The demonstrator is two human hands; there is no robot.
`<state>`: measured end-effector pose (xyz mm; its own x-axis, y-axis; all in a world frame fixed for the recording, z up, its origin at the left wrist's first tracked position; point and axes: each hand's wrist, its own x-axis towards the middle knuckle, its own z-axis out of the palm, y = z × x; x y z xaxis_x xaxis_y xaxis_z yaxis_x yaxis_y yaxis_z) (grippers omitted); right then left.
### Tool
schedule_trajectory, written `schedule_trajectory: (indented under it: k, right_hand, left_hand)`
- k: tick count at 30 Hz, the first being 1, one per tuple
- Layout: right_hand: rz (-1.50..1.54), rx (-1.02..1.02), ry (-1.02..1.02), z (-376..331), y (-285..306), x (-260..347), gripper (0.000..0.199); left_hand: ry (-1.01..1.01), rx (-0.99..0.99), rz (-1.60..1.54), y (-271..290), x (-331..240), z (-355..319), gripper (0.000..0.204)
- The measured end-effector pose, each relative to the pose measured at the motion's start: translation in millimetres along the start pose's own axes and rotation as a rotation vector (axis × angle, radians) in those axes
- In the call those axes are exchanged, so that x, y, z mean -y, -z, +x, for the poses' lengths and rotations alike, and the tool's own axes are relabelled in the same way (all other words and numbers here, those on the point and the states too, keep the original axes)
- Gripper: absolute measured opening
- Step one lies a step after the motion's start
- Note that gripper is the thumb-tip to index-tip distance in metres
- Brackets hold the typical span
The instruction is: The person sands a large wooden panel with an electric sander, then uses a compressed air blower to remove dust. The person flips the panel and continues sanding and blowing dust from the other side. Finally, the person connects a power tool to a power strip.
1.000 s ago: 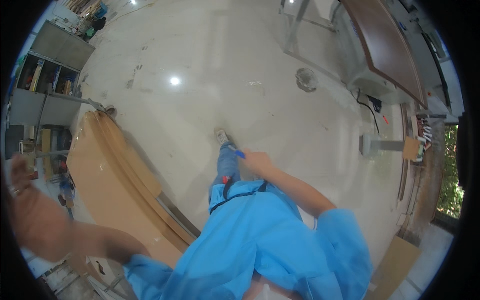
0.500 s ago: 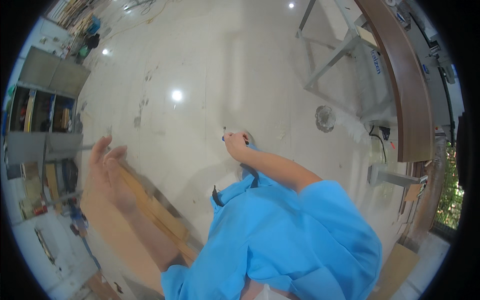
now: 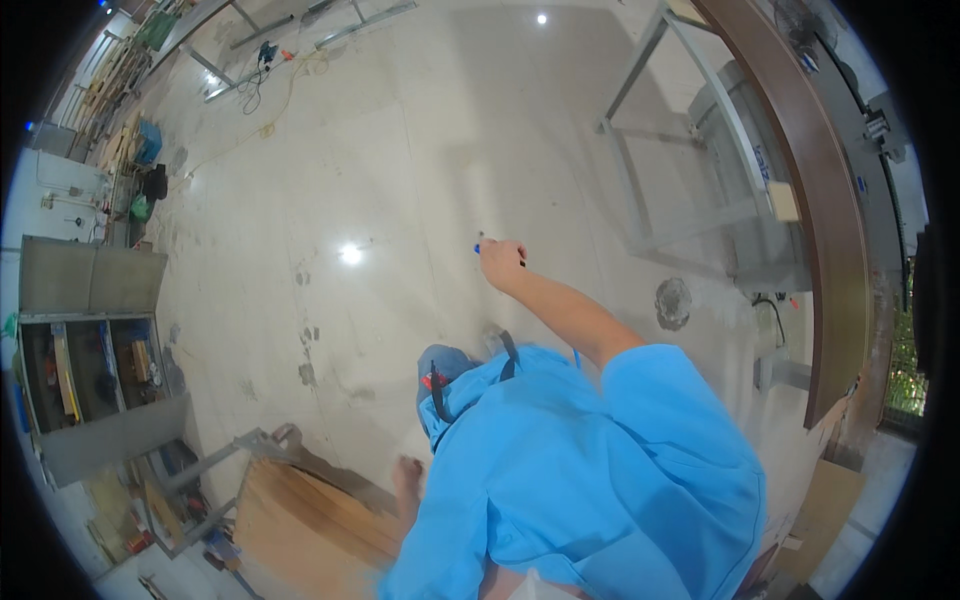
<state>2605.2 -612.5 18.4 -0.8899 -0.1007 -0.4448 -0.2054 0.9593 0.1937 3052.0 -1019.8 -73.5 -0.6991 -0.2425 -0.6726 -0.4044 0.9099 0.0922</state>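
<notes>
Slim blue tool with a thin grey tip (image 3: 478, 248) gripped in a bare right hand (image 3: 503, 257)

In the head view, the right hand reaches out over a smooth, glossy, pale tiled floor (image 3: 400, 170), its fingers closed around the tool, most of which they cover; the blue part and tip poke out past the knuckles. The left hand (image 3: 408, 474) hangs low beside the soft, creased, bright-blue cloth garment (image 3: 590, 470); it is small and blurred, so whether its fingers are curled or loose cannot be told. Near it lies a stack of flat, straight-edged tan wooden boards (image 3: 310, 515). Farther left stands a boxy grey metal cabinet with open compartments (image 3: 95, 440). On the right, a long, smooth brown panel (image 3: 835, 240) runs beside an angular grey metal frame (image 3: 715, 90), and a rough, round dark-grey patch (image 3: 673, 303) marks the floor.
</notes>
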Motion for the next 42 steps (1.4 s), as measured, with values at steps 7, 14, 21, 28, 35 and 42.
schedule_trajectory:
  k: [7, 14, 21, 28, 35, 42]
  right_hand:
    - [0.067, -0.249, -0.09, 247, 115, 9, 0.044]
    - [0.112, -0.241, -0.331, 423, 219, -38, 0.043]
    - [0.074, 0.073, -0.523, 558, 267, -115, 0.048]
    - [0.309, 0.178, -0.651, 721, 306, -151, 0.035]
    - [0.575, 0.228, -0.155, 956, 442, -76, 0.034]
    - [1.27, 0.765, 0.426, 1150, 665, 7, 0.044]
  left_hand:
    - [0.197, 0.239, -0.718, 96, -25, 130, 0.036]
    - [0.32, 0.12, -1.431, 368, -13, 383, 0.036]
    - [0.095, -0.294, -1.327, 736, -93, 657, 0.048]
    - [-0.136, -0.044, -1.262, 810, -180, 818, 0.042]
    - [0.219, 0.255, -1.394, 759, -232, 874, 0.041]
    - [0.234, 0.144, -1.221, 845, -184, 1007, 0.038]
